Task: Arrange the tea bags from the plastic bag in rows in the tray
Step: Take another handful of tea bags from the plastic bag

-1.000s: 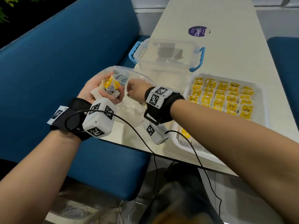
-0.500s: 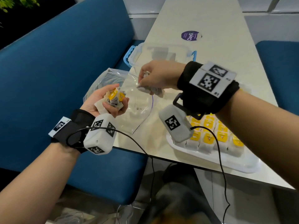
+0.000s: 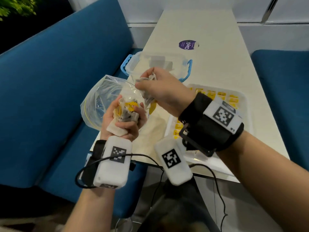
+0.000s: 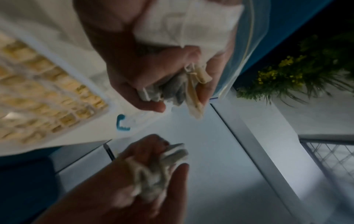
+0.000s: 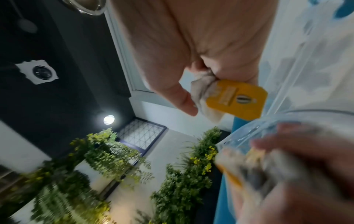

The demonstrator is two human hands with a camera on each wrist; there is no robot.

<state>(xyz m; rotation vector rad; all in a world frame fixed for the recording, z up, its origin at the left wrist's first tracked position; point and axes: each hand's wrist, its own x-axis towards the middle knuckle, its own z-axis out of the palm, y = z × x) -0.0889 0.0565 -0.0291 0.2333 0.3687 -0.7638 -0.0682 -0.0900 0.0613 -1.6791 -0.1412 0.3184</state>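
Observation:
My left hand [image 3: 126, 117] grips a bunch of tea bags [image 3: 127, 113] with yellow tags, just above the table's near-left corner. My right hand [image 3: 148, 82] is a little farther and higher, its fingers curled round a few more tea bags [image 3: 147, 96]; one yellow tag [image 5: 236, 99] hangs from them. The clear plastic bag [image 3: 96, 101] lies open behind my left hand, over the table edge. The white tray [image 3: 243, 101], holding rows of yellow-tagged tea bags [image 3: 233, 99], sits to the right, partly hidden by my right wrist.
A clear lidded box with blue handles [image 3: 188, 68] stands behind my right hand. A purple sticker [image 3: 188, 44] is farther up the white table [image 3: 217, 52]. Blue bench seats [image 3: 58, 72] flank the table on both sides.
My right hand came away from my left hand at the bag's mouth, rose with tea bags in it, and now hangs over my left hand, which still holds its bunch.

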